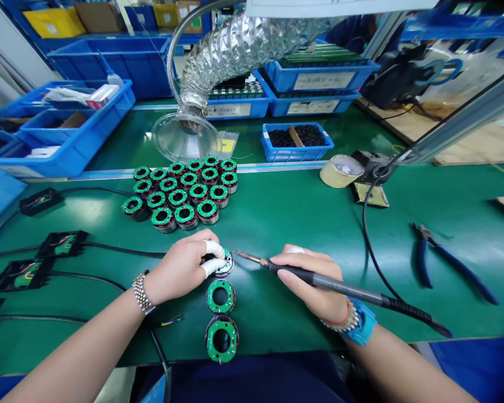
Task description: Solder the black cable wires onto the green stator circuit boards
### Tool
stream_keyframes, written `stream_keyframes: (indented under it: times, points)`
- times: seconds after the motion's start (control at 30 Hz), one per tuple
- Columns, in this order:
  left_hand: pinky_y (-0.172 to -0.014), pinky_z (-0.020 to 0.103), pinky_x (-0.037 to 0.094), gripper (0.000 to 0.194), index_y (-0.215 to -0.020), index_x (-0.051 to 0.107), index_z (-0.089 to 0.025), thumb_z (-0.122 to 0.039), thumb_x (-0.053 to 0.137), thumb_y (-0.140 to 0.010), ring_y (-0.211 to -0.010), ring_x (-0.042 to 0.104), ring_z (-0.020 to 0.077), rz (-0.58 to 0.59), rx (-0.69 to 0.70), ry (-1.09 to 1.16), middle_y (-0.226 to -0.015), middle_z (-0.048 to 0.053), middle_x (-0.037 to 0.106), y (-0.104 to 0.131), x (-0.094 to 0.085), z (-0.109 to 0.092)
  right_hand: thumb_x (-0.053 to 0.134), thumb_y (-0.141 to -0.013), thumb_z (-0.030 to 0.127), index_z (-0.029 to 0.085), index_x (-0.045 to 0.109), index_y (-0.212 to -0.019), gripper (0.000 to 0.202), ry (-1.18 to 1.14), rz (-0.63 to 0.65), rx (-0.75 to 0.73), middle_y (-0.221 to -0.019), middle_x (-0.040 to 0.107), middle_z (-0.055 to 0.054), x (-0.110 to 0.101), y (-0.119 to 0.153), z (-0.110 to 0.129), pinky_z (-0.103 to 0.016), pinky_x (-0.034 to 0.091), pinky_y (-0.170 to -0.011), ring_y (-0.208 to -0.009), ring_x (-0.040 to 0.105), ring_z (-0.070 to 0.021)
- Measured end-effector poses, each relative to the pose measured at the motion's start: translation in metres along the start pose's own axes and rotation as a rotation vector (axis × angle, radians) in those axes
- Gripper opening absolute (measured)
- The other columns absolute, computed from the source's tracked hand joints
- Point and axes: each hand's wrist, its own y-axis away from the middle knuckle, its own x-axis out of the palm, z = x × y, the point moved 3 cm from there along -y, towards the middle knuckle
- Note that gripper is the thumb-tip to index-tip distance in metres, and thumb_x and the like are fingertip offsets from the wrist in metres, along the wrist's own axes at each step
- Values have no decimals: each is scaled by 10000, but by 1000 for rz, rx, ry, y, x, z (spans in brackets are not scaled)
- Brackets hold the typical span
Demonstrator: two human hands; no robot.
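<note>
My left hand (189,260), with white covers on thumb and forefinger, is closed at a small motor stator with a green ring-shaped circuit board (227,268). A black cable (130,249) runs in under that hand; the fingers hide where it ends. In my right hand (313,280) is a soldering iron (319,281), held like a pen. Its tip points left, close beside the stator; I cannot tell whether they touch. Nearer to me, two more stators with green boards, a middle one (221,296) and a front one (222,340), stand in line on the green table.
Several stators (178,197) stand grouped behind my left hand. An exhaust hose with a clear funnel (187,137) hangs over the back. Diagonal pliers (453,260), a tape roll (341,170) and a soldering stand (373,168) are to the right. Cabled black housings (61,244) lie left.
</note>
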Motion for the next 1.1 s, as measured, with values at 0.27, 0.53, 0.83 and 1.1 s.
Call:
stream_keyframes:
  times: [0.27, 0.53, 0.83, 1.1]
  points:
    - [-637, 231, 447, 45, -736, 622, -154, -173, 603, -773, -690, 557, 114, -72, -81, 192, -801, 14, 588, -1, 3, 6, 588, -767, 117, 180, 684, -858, 146, -28, -7, 37, -663, 679, -38, -1, 0, -1, -265, 451, -507, -563, 553, -134]
    - [-692, 234, 450, 72, -794, 639, -167, -153, 569, -805, -739, 569, 114, -41, -10, 75, -831, 10, 601, 3, 4, 3, 598, -762, 129, 183, 691, -835, 130, -44, 6, 54, -643, 671, -20, -1, -1, 0, -248, 450, -504, -546, 549, -121]
    - [-664, 246, 454, 87, -815, 638, -175, -156, 554, -806, -716, 577, 123, -83, -34, -14, -829, 9, 610, 6, 9, 3, 610, -760, 153, 214, 696, -818, 121, -18, 80, 92, -671, 705, 4, 3, -2, 0, -262, 498, -610, -570, 608, -123]
    - [-653, 252, 454, 88, -806, 631, -170, -162, 543, -811, -706, 574, 130, -90, -36, -23, -810, 16, 609, 5, 9, 2, 607, -771, 149, 207, 694, -828, 119, -37, 86, 85, -682, 701, 8, 3, 0, -2, -252, 482, -625, -586, 593, -109]
